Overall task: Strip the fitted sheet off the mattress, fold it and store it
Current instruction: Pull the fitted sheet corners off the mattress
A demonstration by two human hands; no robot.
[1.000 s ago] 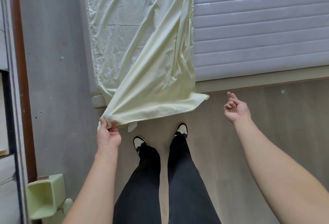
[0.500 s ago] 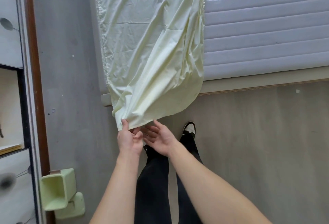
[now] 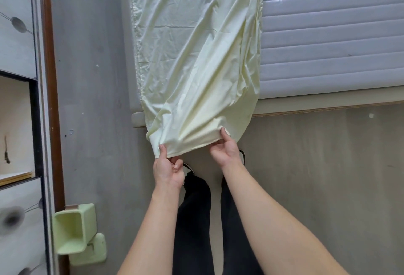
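Grey bedroom floor [image 3: 91,78], quilted mattress [image 3: 328,34] far right, mostly bared. Pale yellow fitted sheet [image 3: 196,56] bunched along the left side, near hem pinched by 2 hands: left hand [image 3: 168,170], right hand [image 3: 225,150]. Stripping nearly done; folding, storing left.

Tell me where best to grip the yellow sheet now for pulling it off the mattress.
Grip the sheet along its near hem, from below, where the left hand and right hand already pinch it; that edge hangs free off the mattress.
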